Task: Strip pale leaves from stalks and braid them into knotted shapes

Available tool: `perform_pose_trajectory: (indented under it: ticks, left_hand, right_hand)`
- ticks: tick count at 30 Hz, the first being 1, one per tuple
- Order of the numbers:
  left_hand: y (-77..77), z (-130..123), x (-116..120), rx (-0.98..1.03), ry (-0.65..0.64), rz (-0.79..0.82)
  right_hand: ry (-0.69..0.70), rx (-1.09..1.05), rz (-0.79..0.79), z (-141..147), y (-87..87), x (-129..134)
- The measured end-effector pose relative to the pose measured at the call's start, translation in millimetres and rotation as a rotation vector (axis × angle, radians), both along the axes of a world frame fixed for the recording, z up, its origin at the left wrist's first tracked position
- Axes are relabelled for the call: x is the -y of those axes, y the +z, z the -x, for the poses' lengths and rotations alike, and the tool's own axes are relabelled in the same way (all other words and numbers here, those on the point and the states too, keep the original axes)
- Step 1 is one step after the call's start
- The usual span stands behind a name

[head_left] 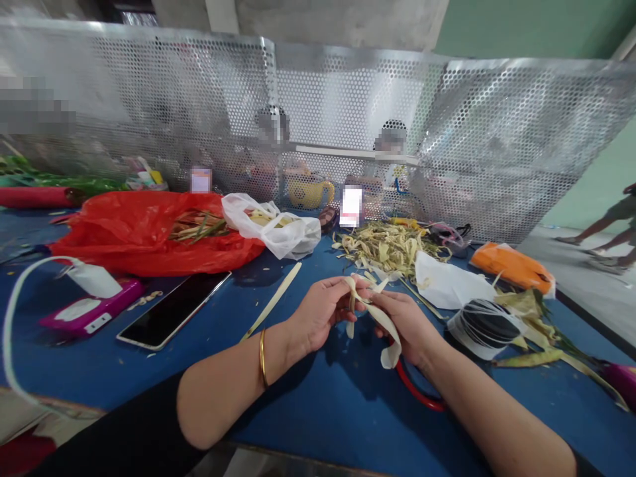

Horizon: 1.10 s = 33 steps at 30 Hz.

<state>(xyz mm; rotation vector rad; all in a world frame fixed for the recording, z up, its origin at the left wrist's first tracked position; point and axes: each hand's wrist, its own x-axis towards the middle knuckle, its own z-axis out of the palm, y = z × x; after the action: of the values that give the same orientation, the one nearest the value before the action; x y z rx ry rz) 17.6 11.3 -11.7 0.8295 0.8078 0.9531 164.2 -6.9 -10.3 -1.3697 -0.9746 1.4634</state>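
My left hand (332, 308), a gold bangle on its wrist, pinches a pale dried husk strip (385, 324) between thumb and fingers. From the other side my right hand (400, 318) pinches the same strip, and the two sets of fingertips nearly meet. One wide end curls down over the right hand, while shorter ends poke out between the fingers. Under the right wrist shows a red curved handle (420, 391); the rest of it is hidden. Just right of that hand stands a black spool wound with white thread (481, 324). Another pale strip (273, 301) lies left of my hands.
Behind my hands a heap of dried strips (392, 245) lies on the blue table (298, 411). A red plastic bag (124, 232), white bag (278, 228), phone (173, 311) and purple power strip (92, 308) are leftward. An orange packet (511, 265) sits right. A perforated metal screen (342, 93) stands behind.
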Motion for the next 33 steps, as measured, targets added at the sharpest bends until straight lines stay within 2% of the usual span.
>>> perform_pose_trajectory:
  ticks: [6, 9, 13, 16, 18, 22, 24, 29, 33]
  left_hand:
    - [5.2, 6, -10, 0.005, 0.219, 0.100]
    - [3.1, 7, -12, -0.011, 0.232, 0.096]
    - [-2.3, 4, -12, -0.024, 0.195, 0.028]
    - [-3.3, 3, -8, -0.079, 0.156, -0.002]
    - [-2.5, 2, -5, -0.116, 0.093, -0.030]
    - [-0.5, 1, 2, -0.130, -0.100, -0.107]
    - [0.4, 1, 4, -0.157, -0.169, -0.128]
    - [1.5, 1, 4, -0.206, -0.264, -0.134]
    - [2.1, 3, 3, -0.200, -0.330, -0.132]
  right_hand:
    - [-0.005, -0.008, -0.150, -1, 3.2, 5]
    - [0.084, -0.002, -0.259, -1, 6.2, 7]
    - [0.263, -0.004, -0.342, 0, 6.5, 8]
    - [0.316, 0.053, -0.414, -2, 4.5, 8]
    - [0.283, 0.161, -0.518, -4, 3.3, 6]
    - [0.093, 0.477, -0.903, -12, 3.8, 4]
    - [0.075, 0.549, -0.989, -15, 4.9, 3]
    - [0.191, 0.631, -0.778, -16, 3.1, 3]
    - [0.196, 0.727, -0.767, -16, 2.6, 3]
